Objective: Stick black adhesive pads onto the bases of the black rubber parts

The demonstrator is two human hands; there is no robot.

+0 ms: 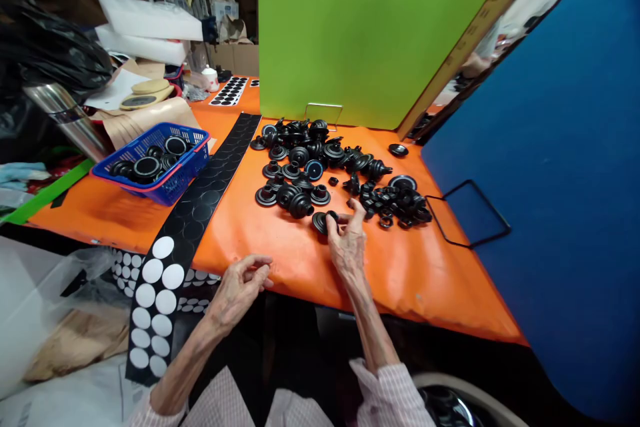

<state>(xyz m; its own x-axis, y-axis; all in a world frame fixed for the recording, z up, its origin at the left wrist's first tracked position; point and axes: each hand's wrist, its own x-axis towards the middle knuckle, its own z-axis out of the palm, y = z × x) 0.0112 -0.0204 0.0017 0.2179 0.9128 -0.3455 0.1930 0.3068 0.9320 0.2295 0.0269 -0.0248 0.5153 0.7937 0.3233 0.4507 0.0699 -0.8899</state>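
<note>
My right hand is at a round black ridged part on the orange table, its thumb on the part's right side and the index finger stretched out towards the small black rings. Near the table's front edge my left hand hovers with fingers loosely curled and nothing visible in them. Beyond both hands lies a pile of black flanged parts. Small black rings are heaped to its right. A black strip of round stickers runs down the left, with white circles at its near end.
A blue basket of black round parts stands on the left, beside a steel flask. Green and blue panels rise behind and at the right. A wire handle juts from the blue one.
</note>
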